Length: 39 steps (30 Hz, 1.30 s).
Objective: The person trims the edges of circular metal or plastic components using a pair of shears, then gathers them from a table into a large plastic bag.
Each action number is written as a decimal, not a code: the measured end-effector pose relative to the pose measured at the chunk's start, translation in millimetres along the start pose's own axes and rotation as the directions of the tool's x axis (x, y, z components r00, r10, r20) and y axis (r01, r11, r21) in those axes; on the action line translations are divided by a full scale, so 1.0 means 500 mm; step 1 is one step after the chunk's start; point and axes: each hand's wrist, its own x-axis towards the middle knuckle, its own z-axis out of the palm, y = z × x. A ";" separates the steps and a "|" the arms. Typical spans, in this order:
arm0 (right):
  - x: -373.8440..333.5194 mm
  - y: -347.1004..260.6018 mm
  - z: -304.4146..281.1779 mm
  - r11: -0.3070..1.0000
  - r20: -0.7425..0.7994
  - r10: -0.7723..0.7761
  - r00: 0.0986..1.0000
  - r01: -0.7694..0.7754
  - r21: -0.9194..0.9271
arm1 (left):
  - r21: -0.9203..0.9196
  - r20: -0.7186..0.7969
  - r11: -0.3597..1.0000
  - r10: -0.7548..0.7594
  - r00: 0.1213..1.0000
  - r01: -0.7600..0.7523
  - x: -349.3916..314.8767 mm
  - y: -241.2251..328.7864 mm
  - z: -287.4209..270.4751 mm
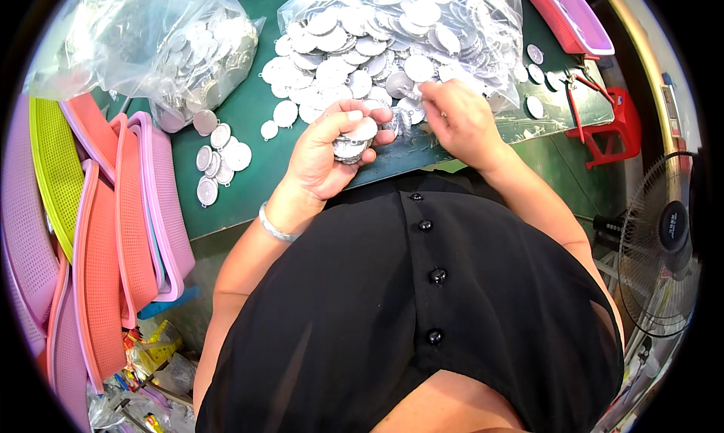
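I find the left hand [320,148] curled around a stack of round silver discs [355,140]. The right hand [461,120] has its fingers bent together; I cannot tell what it pinches. Nearer the right, the loose disc pile [332,69] lies just beyond both, on the green table [253,178].

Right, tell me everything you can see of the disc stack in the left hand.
The disc stack shows thin, round, silvery pieces, metallic in look, piled with uneven edges; its pale top disc faces the camera. The left hand cradles it near the front edge of the green table, thumb at its upper left, fingertips along its right side.
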 end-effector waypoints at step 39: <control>-0.023 -0.062 -0.040 0.722 0.180 0.501 0.847 -0.523 0.452 | 0.097 0.043 0.995 -0.020 0.999 0.016 -0.044 -0.031 -0.020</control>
